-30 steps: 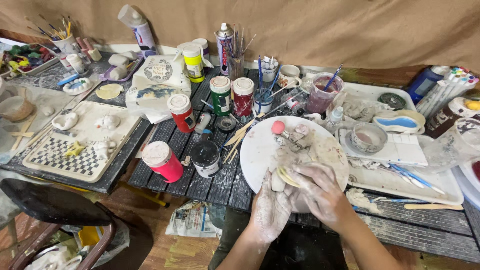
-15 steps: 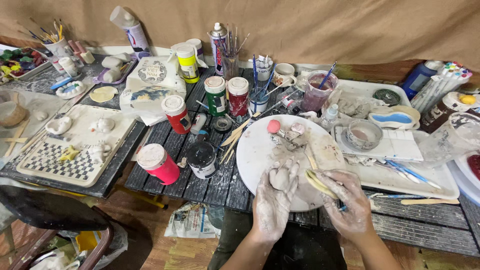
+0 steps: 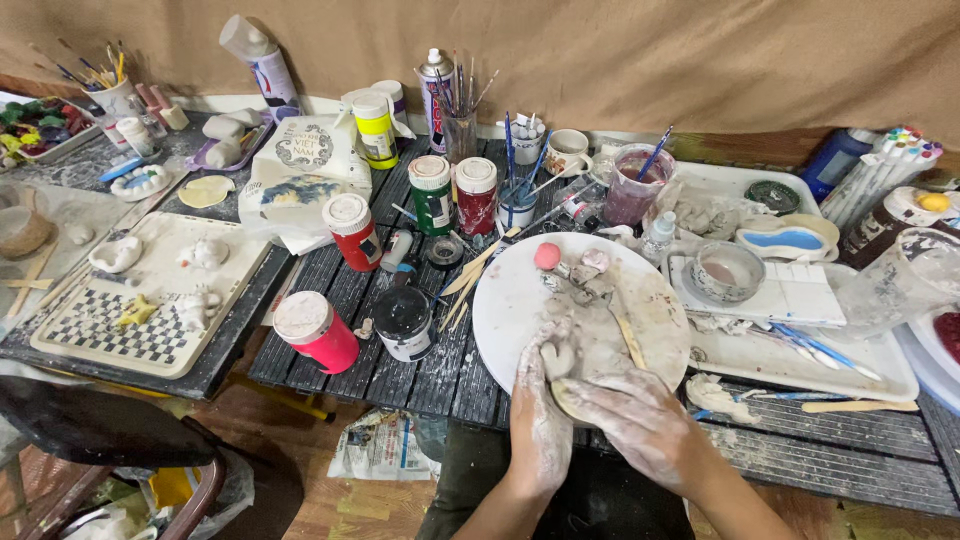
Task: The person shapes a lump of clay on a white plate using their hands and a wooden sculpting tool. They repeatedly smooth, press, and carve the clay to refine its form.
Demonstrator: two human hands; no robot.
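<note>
Low in the middle of the frame, both clay-smeared hands work at the near edge of a round white board [image 3: 520,290]. The left hand [image 3: 540,420] curls its fingers around a small grey clay figure [image 3: 558,358] standing on the board. The right hand [image 3: 640,420] lies flat, fingers spread, pressing a pale clay slab [image 3: 572,402] at the board's rim. A pink ball [image 3: 547,256] sits at the board's far side; a pink paint jar [image 3: 315,331] stands well left, a black-lidded jar [image 3: 404,322] between.

Low in the frame, both clay-smeared hands, left hand [image 3: 540,425] and right hand [image 3: 640,420], press what looks like clay [image 3: 560,358] on the round white board [image 3: 510,290].
</note>
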